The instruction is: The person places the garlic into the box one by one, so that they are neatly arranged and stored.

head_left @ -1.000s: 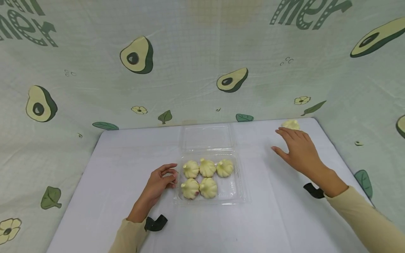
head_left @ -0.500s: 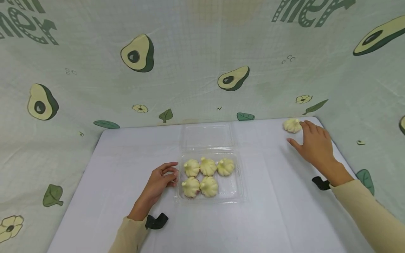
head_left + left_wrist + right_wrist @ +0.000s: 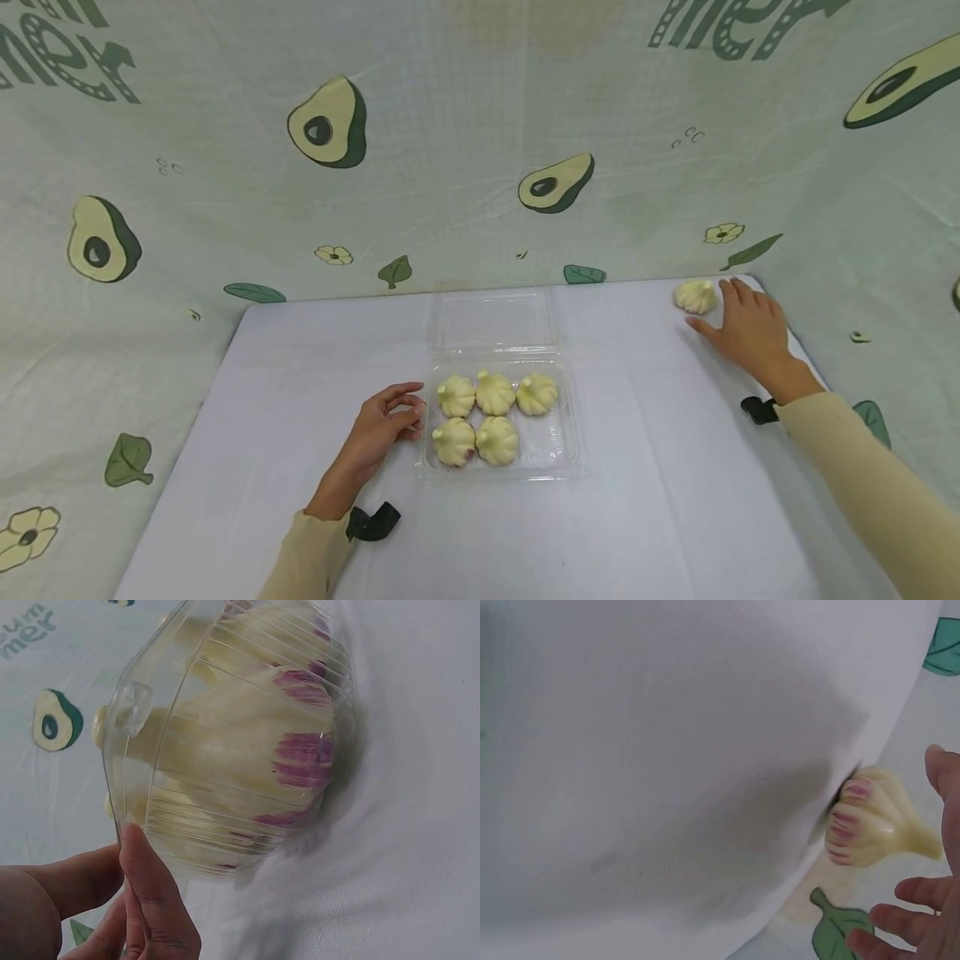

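Left hand (image 3: 378,427): grip clamped on the clear box (image 3: 546,442) at its 9 o'clock rim; five garlic bulbs (image 3: 496,393) sit inside. Right hand (image 3: 750,329): grip apart; loose garlic (image 3: 694,297) lies just beside, at 10 o'clock, on the bench (image 3: 630,508).

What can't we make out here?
Loose garlic bulb: contact with right hand unclear; right edge cuts the hand, right wrist view.
Left hand: cut off by left and bottom edges, left wrist view.
Boxed garlic bulbs: farther ones partly hidden behind the nearest, left wrist view.
Right sleeve: cut off by bottom and right edges, head view.
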{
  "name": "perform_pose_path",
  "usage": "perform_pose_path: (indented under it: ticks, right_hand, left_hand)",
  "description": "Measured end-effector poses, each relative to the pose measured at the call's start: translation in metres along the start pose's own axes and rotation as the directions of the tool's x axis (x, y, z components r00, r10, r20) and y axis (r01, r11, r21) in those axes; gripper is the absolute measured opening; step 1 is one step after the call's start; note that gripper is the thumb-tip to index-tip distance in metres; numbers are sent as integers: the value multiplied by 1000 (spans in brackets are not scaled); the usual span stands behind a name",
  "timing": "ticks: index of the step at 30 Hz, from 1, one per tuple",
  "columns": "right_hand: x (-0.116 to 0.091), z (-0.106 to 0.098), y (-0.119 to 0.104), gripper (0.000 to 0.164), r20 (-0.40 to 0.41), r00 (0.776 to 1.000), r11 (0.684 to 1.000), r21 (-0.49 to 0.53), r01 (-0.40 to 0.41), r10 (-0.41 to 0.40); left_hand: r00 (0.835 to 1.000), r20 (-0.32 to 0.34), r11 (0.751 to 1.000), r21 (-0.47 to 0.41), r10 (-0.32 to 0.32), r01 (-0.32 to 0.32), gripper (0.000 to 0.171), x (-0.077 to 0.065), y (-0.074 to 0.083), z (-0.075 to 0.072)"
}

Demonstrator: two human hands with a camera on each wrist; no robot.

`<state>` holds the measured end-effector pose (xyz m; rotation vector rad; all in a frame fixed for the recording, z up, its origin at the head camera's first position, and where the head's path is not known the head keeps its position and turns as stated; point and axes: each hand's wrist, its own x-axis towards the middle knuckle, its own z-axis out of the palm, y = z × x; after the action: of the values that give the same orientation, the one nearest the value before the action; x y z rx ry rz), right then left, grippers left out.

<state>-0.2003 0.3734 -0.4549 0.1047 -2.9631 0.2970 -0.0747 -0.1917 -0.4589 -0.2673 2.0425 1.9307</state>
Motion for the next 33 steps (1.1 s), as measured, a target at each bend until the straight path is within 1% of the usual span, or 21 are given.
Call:
perform_pose_path:
  ticks: [8, 13, 18, 23, 33]
  right_hand:
    - [18, 4, 7, 84, 83, 996, 1000, 14, -23, 21]
    - [25, 9, 11, 80, 102, 994, 999, 22, -36, 34]
    - [29, 12, 13, 76, 110, 994, 999, 42, -33, 28]
    - [31, 13, 12, 72, 97, 995, 999, 49, -15, 11]
    - [38, 16, 11, 70, 79, 997, 998, 61, -12, 7]
  left_hand:
    - [1000, 6, 1000, -8, 3, -3, 47, 0, -1, 0]
    - [1000, 2, 1000, -11, 1, -1, 46, 2, -1, -1]
    - [1000, 8, 1000, -6, 4, -4, 47, 3, -2, -2]
    - [1000, 12, 1000, -5, 9, -9, 48, 3, -1, -1]
    - [1000, -2, 1000, 5, 8, -8, 47, 2, -1, 0]
